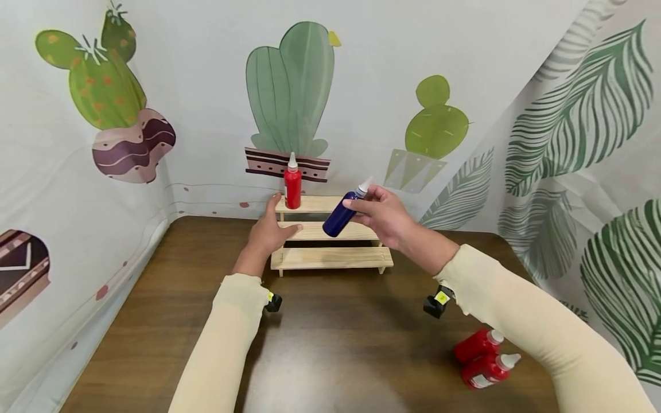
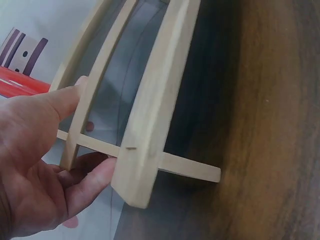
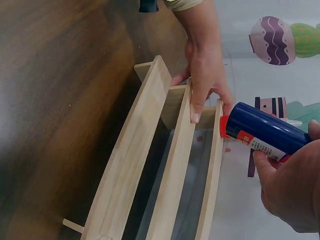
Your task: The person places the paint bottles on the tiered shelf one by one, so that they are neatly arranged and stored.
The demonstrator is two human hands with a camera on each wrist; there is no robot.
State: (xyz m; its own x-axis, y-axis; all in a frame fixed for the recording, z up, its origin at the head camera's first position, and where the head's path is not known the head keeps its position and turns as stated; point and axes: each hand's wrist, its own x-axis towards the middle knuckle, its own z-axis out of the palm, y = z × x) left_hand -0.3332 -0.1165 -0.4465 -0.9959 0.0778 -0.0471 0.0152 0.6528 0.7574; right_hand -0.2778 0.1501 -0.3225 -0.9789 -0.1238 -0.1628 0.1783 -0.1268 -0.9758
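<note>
My right hand [image 1: 388,219] holds a dark blue squeeze bottle [image 1: 338,219] near its white nozzle cap, tilted above a three-step wooden stand [image 1: 330,259]. The nozzle points up and to the right in the head view. A label shows on the blue bottle [image 3: 265,127] in the right wrist view. My left hand [image 1: 265,234] grips the stand's left end, its thumb on the middle step and its fingers around the side. On the top step, at the left, a red squeeze bottle [image 1: 292,190] stands upright, close to that hand's fingers.
Two more red bottles with white caps, one [image 1: 472,346] just behind the other [image 1: 484,373], are at the right front of the brown table [image 1: 310,338], below my right forearm. Behind the stand hangs a white cloth [image 1: 206,86] printed with cacti and leaves.
</note>
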